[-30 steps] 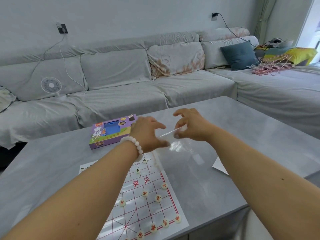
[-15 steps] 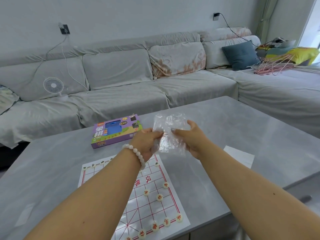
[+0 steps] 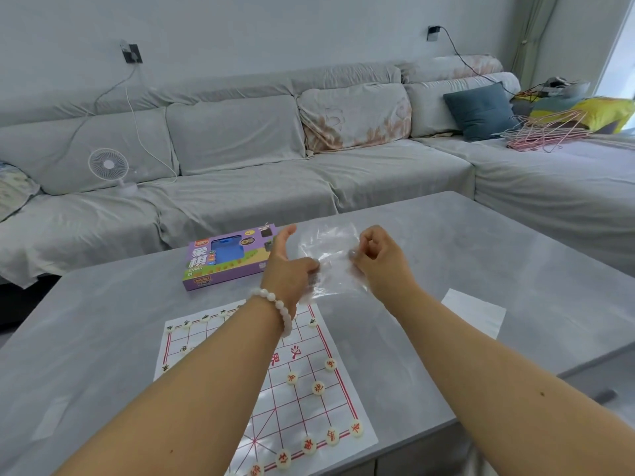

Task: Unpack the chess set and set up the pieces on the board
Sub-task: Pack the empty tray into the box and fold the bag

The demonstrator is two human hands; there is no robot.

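Note:
A clear, empty-looking plastic bag (image 3: 331,255) hangs in the air above the far end of the paper chess board (image 3: 302,400). My left hand (image 3: 287,266) grips its left side with the thumb raised. My right hand (image 3: 376,259) pinches its right side with curled fingers. Round white chess pieces (image 3: 318,388) with red characters sit on the board's grid, a row of them along the near edge (image 3: 309,445) and another along the far edge (image 3: 187,324). My left forearm hides part of the board.
The purple chess set box (image 3: 228,257) lies on the grey table (image 3: 481,255) behind the board. A white sheet of paper (image 3: 476,312) lies to the right. A grey sofa with a small fan (image 3: 109,166) stands beyond the table.
The bag went from lying flat by the table to being lifted between both hands. My hands have since spread a little apart and my left thumb has risen.

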